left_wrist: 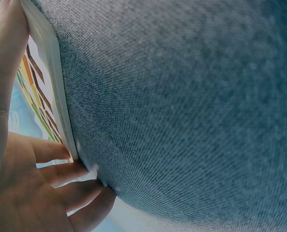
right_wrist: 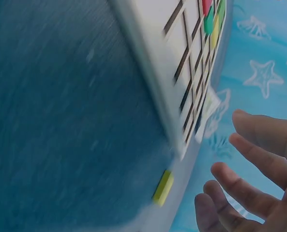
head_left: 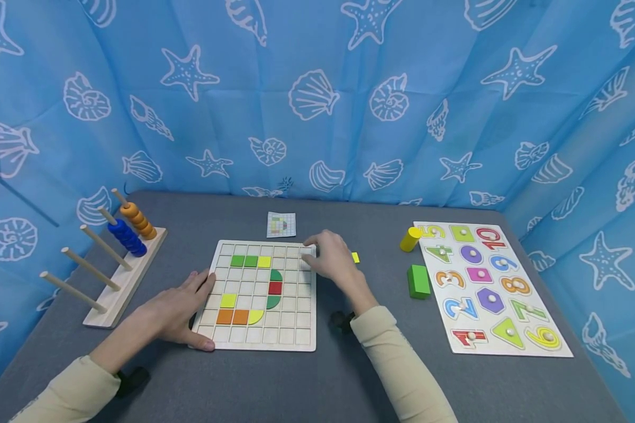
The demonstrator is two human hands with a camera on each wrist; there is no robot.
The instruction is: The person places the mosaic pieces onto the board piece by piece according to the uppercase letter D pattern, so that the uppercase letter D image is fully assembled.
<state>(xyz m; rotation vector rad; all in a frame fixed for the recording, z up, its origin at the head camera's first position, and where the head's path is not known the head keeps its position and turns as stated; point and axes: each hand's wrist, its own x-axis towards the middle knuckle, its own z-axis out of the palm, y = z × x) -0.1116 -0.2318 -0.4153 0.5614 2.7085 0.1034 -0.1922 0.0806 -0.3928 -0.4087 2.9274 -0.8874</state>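
A white square grid board [head_left: 291, 338] lies on the table with several coloured tiles in its cells: green, yellow, orange and red squares, plus rounded green and yellow pieces. My left hand [head_left: 177, 311] rests against the board's near left corner, its thumb at the front edge and its fingers along the left side. Over the far right corner hovers my right hand [head_left: 330, 258], fingers loosely bent and nothing between them in the right wrist view. A small yellow tile [right_wrist: 163, 187] lies on the table just beyond the board's right edge. Behind the board is a small printed pattern card [head_left: 281, 225].
At the left stands a wooden peg rack [head_left: 129, 276] with orange rings [head_left: 137, 220] and blue rings [head_left: 127, 237]. To the right are a yellow cylinder [head_left: 410, 239], a green block [head_left: 418, 282] and a number puzzle board [head_left: 487, 323]. A blue curtain [head_left: 317, 141] hangs behind the table.
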